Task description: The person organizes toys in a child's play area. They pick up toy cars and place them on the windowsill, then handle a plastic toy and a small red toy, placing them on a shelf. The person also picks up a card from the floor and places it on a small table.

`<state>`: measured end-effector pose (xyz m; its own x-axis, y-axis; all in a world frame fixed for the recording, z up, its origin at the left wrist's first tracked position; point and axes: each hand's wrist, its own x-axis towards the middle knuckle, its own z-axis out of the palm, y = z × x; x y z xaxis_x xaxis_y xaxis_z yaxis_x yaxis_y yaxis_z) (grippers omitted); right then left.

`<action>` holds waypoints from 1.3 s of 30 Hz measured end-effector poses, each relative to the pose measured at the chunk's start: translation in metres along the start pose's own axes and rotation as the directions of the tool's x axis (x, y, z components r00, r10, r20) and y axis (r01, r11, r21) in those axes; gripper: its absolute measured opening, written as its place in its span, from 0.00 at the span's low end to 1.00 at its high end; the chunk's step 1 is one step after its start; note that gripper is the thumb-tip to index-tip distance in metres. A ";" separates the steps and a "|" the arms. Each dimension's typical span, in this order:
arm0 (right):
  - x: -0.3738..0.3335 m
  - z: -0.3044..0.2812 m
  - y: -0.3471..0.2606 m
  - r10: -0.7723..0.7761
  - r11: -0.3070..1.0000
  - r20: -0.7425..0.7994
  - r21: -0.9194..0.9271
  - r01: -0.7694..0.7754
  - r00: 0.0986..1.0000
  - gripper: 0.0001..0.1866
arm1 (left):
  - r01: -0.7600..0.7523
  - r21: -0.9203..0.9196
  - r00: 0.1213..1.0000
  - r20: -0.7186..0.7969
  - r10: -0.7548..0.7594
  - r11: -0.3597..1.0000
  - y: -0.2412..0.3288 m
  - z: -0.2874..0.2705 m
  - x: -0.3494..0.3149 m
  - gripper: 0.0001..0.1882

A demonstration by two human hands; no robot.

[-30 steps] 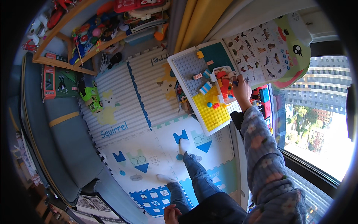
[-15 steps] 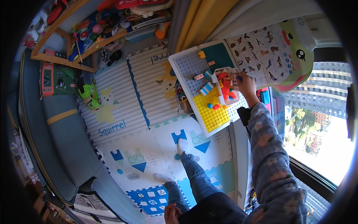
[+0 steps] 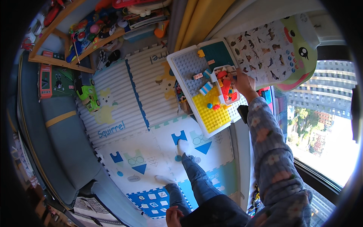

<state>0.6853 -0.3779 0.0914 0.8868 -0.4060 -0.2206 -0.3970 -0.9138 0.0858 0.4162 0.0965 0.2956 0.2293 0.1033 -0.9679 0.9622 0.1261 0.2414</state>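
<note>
My right hand [image 3: 245, 84] reaches to the right side of a clear plastic box [image 3: 227, 103]. Its bent fingers come over the rim, close together at the bricks; whatever they pinch is too small to make out. Red bricks [image 3: 226, 89] and other coloured pieces fill the box. The box rests on a white building table [image 3: 207, 132] with grey, green and yellow studded plates. Loose pieces lie left of the box: a blue-and-white striped block [image 3: 206, 88], a pink printed brick [image 3: 198, 76] and a yellow brick [image 3: 201, 53]. Low beside my leg, my left hand [image 3: 174, 216] hangs with fingers curled, nothing visible in it.
Behind the table stands an animal chart board [image 3: 261, 53], with a bright window [image 3: 321, 113] to the right. A grey sofa [image 3: 66, 132] lines the left. A green toy truck [image 3: 89, 96] sits on the foam mat [image 3: 109, 143], near a wooden toy shelf [image 3: 90, 49].
My right hand's fingers have moved a little left, farther over the box rim. The whole view has shifted slightly. My left hand stays where it was.
</note>
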 end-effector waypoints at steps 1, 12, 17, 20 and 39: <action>-0.004 -0.005 0.001 0.012 1.000 -0.039 0.028 -0.011 0.999 0.17 | -0.011 0.017 1.000 -0.011 0.012 1.000 0.001 0.001 -0.001 0.11; -0.050 0.001 -0.027 0.351 0.713 0.002 0.648 -0.269 0.936 0.26 | 0.001 0.039 1.000 -0.006 -0.001 0.999 -0.008 0.003 -0.001 0.11; -0.055 0.011 -0.021 0.398 0.727 -0.108 0.642 -0.242 0.911 0.13 | -0.004 -0.030 0.995 -0.097 0.001 1.000 -0.012 0.000 0.000 0.11; -0.065 0.016 -0.011 0.292 0.797 -0.243 0.596 -0.095 0.925 0.09 | 0.028 -0.096 0.995 -0.089 -0.037 0.995 -0.014 -0.001 0.002 0.10; -0.035 0.031 -0.003 -0.084 0.996 -0.157 -0.041 0.078 0.984 0.07 | 0.002 -0.148 1.000 0.008 -0.001 0.989 -0.045 -0.031 0.006 0.10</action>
<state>0.6478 -0.3609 0.0687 0.9429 -0.3250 -0.0722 -0.3166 -0.9424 0.1078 0.3697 0.1218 0.2806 0.2294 0.0947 -0.9687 0.9304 0.2709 0.2468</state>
